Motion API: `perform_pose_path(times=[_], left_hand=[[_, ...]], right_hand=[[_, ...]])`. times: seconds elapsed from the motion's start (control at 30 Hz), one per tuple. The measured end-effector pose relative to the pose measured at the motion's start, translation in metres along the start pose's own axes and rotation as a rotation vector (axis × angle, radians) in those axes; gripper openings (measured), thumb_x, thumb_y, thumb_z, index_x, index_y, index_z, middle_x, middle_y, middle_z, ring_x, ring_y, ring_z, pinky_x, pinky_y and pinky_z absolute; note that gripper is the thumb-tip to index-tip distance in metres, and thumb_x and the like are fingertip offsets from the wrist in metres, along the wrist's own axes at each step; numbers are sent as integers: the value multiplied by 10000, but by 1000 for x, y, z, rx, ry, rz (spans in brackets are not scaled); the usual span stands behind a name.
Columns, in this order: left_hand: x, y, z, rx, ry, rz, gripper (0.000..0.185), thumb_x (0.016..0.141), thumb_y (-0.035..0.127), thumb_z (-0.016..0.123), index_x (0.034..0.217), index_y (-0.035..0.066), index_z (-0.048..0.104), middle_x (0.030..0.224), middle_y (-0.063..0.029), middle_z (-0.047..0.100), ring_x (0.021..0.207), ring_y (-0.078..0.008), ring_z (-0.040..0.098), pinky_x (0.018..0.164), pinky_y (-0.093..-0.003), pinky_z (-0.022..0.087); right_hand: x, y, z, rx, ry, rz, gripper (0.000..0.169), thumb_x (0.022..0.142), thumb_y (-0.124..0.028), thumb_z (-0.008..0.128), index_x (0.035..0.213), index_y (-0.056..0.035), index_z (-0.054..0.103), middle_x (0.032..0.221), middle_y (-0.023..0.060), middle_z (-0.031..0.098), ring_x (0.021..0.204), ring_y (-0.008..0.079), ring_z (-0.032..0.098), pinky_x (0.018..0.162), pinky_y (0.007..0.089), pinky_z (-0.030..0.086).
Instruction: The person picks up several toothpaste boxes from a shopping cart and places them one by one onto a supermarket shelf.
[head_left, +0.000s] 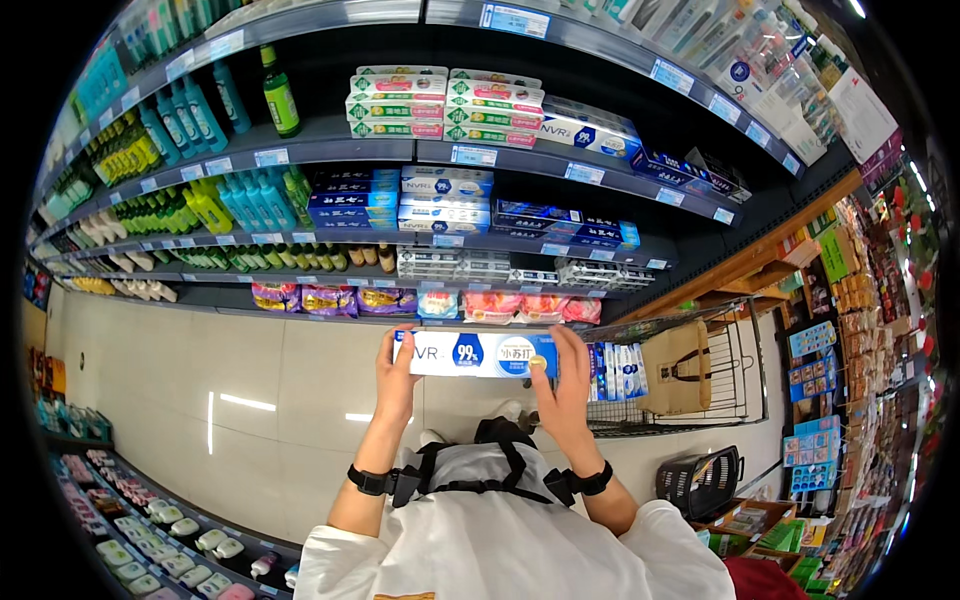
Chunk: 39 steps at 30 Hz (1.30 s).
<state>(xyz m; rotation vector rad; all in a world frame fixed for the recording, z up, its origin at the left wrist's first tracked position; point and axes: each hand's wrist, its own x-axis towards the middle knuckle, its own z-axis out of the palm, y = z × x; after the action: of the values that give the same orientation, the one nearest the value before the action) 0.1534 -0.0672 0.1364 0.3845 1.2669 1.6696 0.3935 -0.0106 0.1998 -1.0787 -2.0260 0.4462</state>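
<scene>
A long white and blue toothpaste carton (441, 357) is held level in front of my body, its printed face turned up towards me. My left hand (396, 379) grips its left end, with the thumb on the face. At the other end my right hand (568, 394) has the fingers over the top edge and the thumb near a small gold round spot. Beyond the carton rises a store shelf (360, 151). Similar white and blue cartons (445, 199) are stacked on a middle level, and another such carton (589, 129) lies one level higher.
Just right of my right hand stands a wire shopping cart (739, 375) with toothpaste cartons (622, 371) and a tan bag (676, 366) in it. A black basket (697, 480) sits on the floor behind the cart. Another shelf with bottles (184, 526) runs along the lower left.
</scene>
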Motion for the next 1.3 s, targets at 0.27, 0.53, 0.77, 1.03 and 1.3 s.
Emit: perform_pose_path(times=[0.27, 0.53, 0.77, 1.03, 1.3], left_hand=[[2, 0, -24, -410, -75, -289, 369, 1023, 386, 506, 1218, 77, 561, 1144, -78, 665, 1028, -185, 654, 852, -335, 553], [-4, -19, -42, -542, -220, -518, 350, 1035, 374, 479, 1202, 85, 585, 1116, -49, 691, 987, -160, 662, 772, -306, 552], [-10, -44, -52, -415, -372, -661, 361, 1043, 428, 418, 1172, 140, 593, 997, -29, 708, 743, -144, 645, 591, -249, 494], [-31, -21, -47, -80, -195, -284, 434, 1045, 380, 408, 1336, 81, 525, 956, -56, 675, 691, -135, 624, 602, -243, 461], [-90, 40, -9, 294, -310, 370, 550, 962, 195, 605, 1472, 73, 437, 912, -57, 654, 742, -119, 587, 684, -269, 473]], right_hand=[[6, -38, 0, 387, -123, -55, 617, 921, -101, 562, 1483, 49, 356, 1558, 234, 330, 1445, 369, 330, 1153, 419, 294], [8, -71, -8, 262, -200, -282, 567, 872, -53, 627, 1407, 56, 475, 1490, 234, 432, 1416, 408, 368, 1136, 449, 331], [0, -79, -10, 199, -226, -311, 555, 874, -73, 653, 1395, 35, 494, 1489, 226, 431, 1405, 419, 381, 1109, 452, 364], [-16, -25, 4, 581, -19, 139, 479, 1012, -209, 519, 1440, -22, 416, 1514, 161, 391, 1365, 275, 420, 1098, 391, 375], [-54, 52, 51, 1297, -99, 1076, 362, 1044, -249, 475, 1332, -30, 498, 1248, 100, 595, 1176, 215, 557, 1042, 386, 439]])
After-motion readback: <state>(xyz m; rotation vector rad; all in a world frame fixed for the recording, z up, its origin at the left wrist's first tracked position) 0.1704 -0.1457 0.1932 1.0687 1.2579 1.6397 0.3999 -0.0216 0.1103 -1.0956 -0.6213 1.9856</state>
